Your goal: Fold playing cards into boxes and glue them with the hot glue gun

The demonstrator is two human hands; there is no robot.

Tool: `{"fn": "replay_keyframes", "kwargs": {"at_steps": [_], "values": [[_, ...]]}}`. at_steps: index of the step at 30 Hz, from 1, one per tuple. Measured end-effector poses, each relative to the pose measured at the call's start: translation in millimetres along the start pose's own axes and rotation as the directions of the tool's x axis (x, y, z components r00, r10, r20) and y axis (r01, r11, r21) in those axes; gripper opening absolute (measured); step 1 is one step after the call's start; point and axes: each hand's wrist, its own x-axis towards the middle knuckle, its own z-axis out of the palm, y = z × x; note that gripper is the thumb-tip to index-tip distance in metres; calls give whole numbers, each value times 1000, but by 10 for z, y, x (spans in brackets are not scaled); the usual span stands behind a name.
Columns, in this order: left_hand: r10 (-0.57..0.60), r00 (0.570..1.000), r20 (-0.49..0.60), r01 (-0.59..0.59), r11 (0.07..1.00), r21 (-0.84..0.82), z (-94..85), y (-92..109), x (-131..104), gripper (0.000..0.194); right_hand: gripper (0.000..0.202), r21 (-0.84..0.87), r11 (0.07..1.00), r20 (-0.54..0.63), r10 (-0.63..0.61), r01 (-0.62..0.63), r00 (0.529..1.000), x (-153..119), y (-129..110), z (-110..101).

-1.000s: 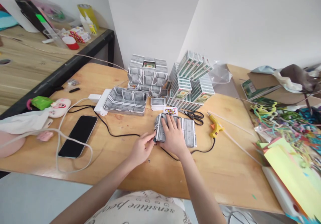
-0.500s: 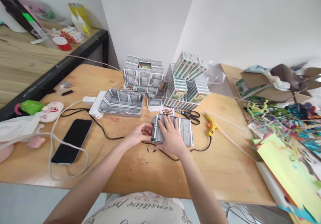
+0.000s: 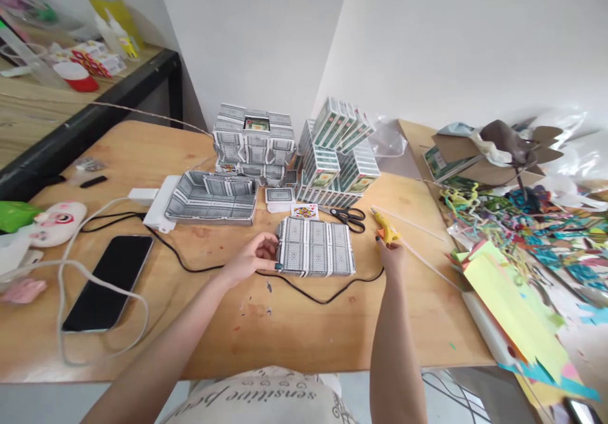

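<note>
A flat block covered in grey patterned playing cards (image 3: 316,247) lies on the wooden table. My left hand (image 3: 254,258) holds its left edge between thumb and curled fingers. At the right, my right hand (image 3: 391,253) has its fingers wrapped round the rear of the yellow glue gun (image 3: 387,229), whose nozzle points to the back left. Behind the block are a face-up queen card (image 3: 304,211), a stack of face-down cards (image 3: 280,196) and black-handled scissors (image 3: 350,217).
An open card-covered tray (image 3: 211,212), a larger card-built box (image 3: 254,142) and stacked card packs (image 3: 327,174) stand behind. A phone (image 3: 109,281) with a white cable lies left; coloured papers (image 3: 510,304) lie right. A black cord crosses the table.
My right hand has left the top of the block and moved right to the glue gun, taking hold of it. My left hand stays at the block's left edge. The view has shifted slightly right.
</note>
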Motion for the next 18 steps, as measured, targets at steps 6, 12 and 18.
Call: {"fn": "replay_keyframes", "kwargs": {"at_steps": [6, 12, 18], "values": [[-17, 1000, 26, 17, 1000, -5, -10, 14, 12, 45, 13, 130, 943, 223, 272, -305, 936, 142, 87, -48], [-19, 999, 45, 19, 1000, -1, -30, 28, 39, 44, 17, 392, 825, 396, 249, -408, 884, -118, 141, -393], [-14, 994, 112, 12, 1000, 19, -80, 4, 46, 45, 41, 520, 838, 285, 15, -168, 958, -609, -268, -538]]}}
